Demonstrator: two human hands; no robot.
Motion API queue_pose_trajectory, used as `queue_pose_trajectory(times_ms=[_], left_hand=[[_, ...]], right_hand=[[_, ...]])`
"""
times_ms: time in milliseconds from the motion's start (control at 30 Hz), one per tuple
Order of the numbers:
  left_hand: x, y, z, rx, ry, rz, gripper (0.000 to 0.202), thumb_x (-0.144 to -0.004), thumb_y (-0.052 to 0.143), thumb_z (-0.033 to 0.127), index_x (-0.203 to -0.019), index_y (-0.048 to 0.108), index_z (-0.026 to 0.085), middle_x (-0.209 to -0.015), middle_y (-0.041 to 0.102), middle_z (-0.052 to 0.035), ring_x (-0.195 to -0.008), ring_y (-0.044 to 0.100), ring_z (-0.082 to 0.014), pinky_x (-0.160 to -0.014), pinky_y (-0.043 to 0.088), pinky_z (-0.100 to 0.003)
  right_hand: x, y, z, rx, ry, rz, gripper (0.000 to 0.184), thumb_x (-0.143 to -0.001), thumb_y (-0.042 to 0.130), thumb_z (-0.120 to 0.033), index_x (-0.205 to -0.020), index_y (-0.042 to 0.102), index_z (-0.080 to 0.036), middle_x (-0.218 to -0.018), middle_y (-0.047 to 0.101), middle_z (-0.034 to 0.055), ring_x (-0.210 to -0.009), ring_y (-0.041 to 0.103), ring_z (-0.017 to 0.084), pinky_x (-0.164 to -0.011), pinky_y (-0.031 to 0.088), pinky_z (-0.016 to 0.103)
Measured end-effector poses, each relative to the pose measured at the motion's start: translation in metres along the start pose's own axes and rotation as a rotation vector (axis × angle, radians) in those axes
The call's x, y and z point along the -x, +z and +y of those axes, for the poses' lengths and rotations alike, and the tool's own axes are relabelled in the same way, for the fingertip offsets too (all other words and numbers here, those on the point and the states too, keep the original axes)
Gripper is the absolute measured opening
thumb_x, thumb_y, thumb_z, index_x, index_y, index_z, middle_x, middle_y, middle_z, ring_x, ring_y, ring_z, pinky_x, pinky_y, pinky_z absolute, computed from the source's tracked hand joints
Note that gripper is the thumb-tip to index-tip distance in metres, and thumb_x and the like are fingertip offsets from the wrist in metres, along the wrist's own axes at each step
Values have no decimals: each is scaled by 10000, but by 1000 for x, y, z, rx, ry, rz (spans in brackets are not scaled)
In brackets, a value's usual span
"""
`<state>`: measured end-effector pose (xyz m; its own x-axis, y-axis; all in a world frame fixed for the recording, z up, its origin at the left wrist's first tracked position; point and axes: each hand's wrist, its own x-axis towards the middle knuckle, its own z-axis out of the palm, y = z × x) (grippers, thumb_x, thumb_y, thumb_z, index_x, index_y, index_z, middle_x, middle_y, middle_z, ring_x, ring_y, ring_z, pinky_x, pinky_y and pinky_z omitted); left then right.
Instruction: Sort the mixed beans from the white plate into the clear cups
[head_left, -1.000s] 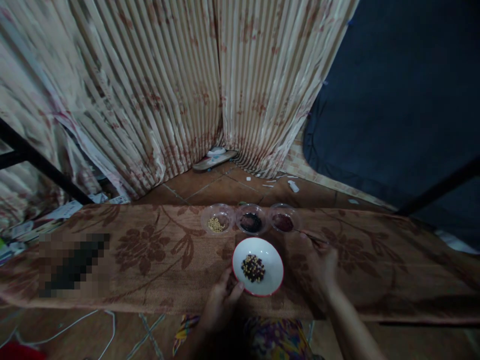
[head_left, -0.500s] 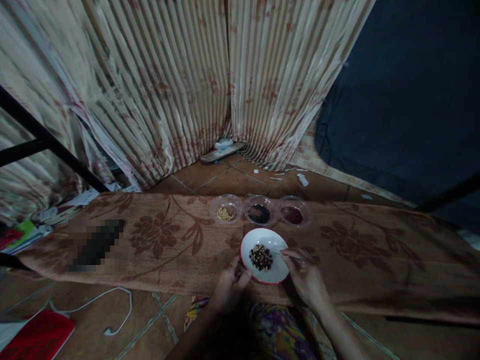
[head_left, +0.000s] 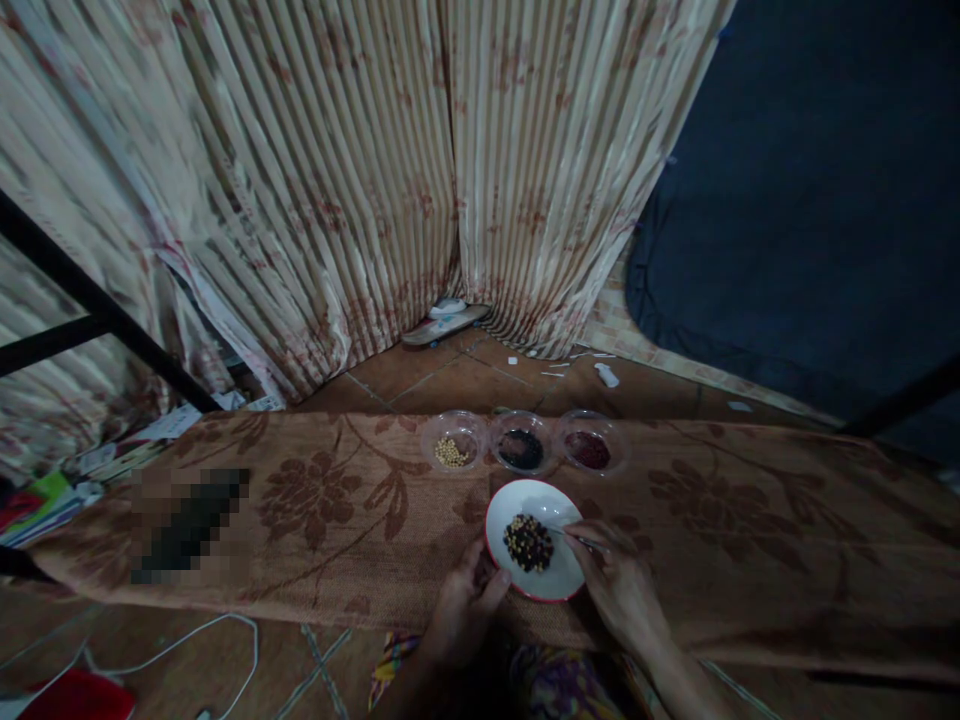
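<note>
A white bowl with a red rim (head_left: 566, 590) sits on the cloth, with a pile of mixed dark and pale beans (head_left: 528, 543) inside. At its left edge my left hand (head_left: 466, 600) grips the rim, thumb over the near side. My right hand (head_left: 619, 575) pinches a slim metal utensil (head_left: 556, 529) at the bowl's right side, its tip pointing toward the beans; whether it is a spoon or tweezers is unclear. Beyond the bowl stand three clear plastic cups: one with yellowish beans (head_left: 451, 453), one with black beans (head_left: 523, 450), one with dark red beans (head_left: 589, 450).
A brown floral cloth (head_left: 337, 550) covers the long bench. A blurred dark object (head_left: 191, 525) lies on its left part. Papers (head_left: 161, 428) are stacked at the far left. Striped curtains (head_left: 337, 180) hang behind, above a skateboard (head_left: 446, 325) on the tiled floor.
The whole scene sits slightly lower in view as the head tilts up. Both hands keep their hold, and the utensil tip stays near the beans.
</note>
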<state>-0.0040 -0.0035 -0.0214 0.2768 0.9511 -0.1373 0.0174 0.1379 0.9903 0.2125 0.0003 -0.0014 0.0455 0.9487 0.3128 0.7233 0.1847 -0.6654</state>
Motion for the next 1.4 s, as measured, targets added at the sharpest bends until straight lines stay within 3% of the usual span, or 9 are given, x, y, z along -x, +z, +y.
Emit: queue_pose_trajectory(times_ms=[267,400,633,1067,1233,1400], left_hand=[[0,1,0,-48,-6,32,445,-828,590,337,-1237,542,167,-959,707,-61,-910,635,-219,-840,485,-299],[-3,0,-1,23,14,1,472,-821,602,338,-1259,527,178,-1010,703,-63,-977,628,-226,-905,471,-316],[-5,-3,-8,11,-9,-12,486,-816,618,374,-1251,542,171,-989,706,-74,-920,641,-229,-860,485,-328],[-3,0,-5,0,-4,4,494,-829,606,365,-1272,519,164,-1034,709,-72,-1015,631,-234,-914,475,-320],[-1,-1,-6,-30,0,-1,479,-844,593,364,-1272,516,164,-1050,702,-78,-980,639,-229,-873,486,-312],[-1,-1,-5,12,15,-19,461,-845,593,353,-1263,516,174,-1135,685,-80,-1037,629,-229,-923,474,-317]], right_hand=[[6,-7,-6,-66,66,52,309,-895,485,-462,-887,688,-229,-936,694,68,-939,611,241,-832,472,380],[7,-13,-8,-90,99,30,306,-888,492,-460,-871,687,-225,-930,690,70,-925,618,234,-815,486,362],[9,-28,-15,-66,107,-27,306,-880,493,-465,-863,688,-230,-926,698,64,-907,643,230,-808,498,350],[11,-20,-7,-55,122,-84,305,-882,490,-463,-876,692,-234,-958,712,59,-903,665,232,-821,518,367],[13,-21,-8,-42,133,-63,315,-879,488,-464,-857,700,-232,-930,720,64,-883,669,239,-797,526,373],[15,-22,-7,-94,149,-25,311,-863,515,-476,-855,706,-230,-926,724,68,-895,672,239,-817,521,368]])
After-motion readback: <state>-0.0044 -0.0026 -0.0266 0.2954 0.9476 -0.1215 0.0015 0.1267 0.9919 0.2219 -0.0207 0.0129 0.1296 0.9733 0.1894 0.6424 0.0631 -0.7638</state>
